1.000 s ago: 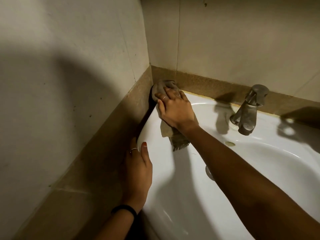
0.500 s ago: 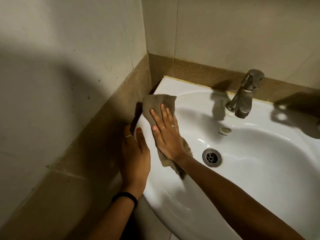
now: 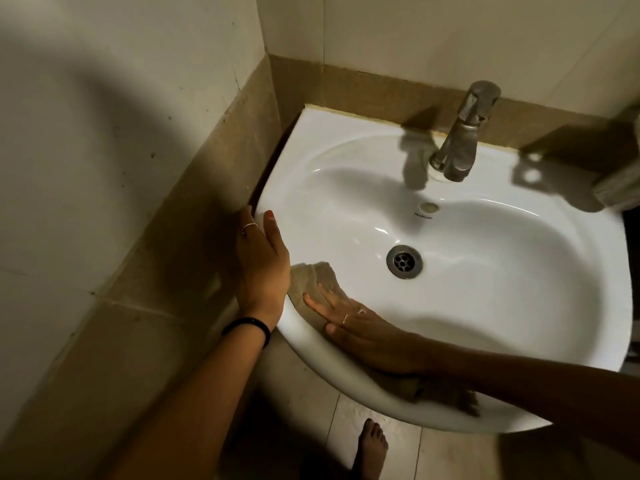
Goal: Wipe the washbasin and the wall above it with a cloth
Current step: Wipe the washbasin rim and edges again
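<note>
- Half the cloth hides under the right hand, fingers flat, pressing.
- Straight fingers of the left hand rest on the left rim of the basin.
- Dim tiled walls.

cloth on washbasin front-left rim | tap behind drain

Dim, warm light from the right throws a broad soft shadow over the left wall and the tap's shadow leftward onto the washbasin, whose glaze shows thin glints. The right hand and cloth are smeared by motion. Straight lines bow near the edges.
</note>
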